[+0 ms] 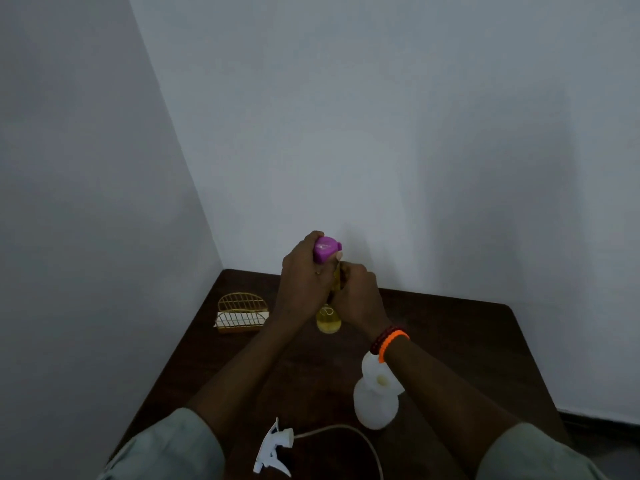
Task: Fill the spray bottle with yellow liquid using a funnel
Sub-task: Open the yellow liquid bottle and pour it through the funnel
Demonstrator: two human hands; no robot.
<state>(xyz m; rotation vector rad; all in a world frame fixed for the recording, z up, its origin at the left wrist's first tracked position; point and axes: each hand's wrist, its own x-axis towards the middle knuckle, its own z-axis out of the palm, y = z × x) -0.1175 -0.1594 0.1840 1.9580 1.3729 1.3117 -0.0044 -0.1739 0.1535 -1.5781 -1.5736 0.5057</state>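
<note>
Standing at 5 o'clock on the surface, the spray bottle has a funnel in its neck. At 12 o'clock, the left hand closes its grip on the purple cap of the yellow bottle; the right hand clasps its body. The sprayer head lies at 6 o'clock, a gold rack at 10.

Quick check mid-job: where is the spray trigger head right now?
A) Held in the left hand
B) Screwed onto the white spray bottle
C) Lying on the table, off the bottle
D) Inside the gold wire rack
C: the spray trigger head lies on the table with its tube trailing, apart from the white spray bottle, whose neck holds a funnel.
</note>
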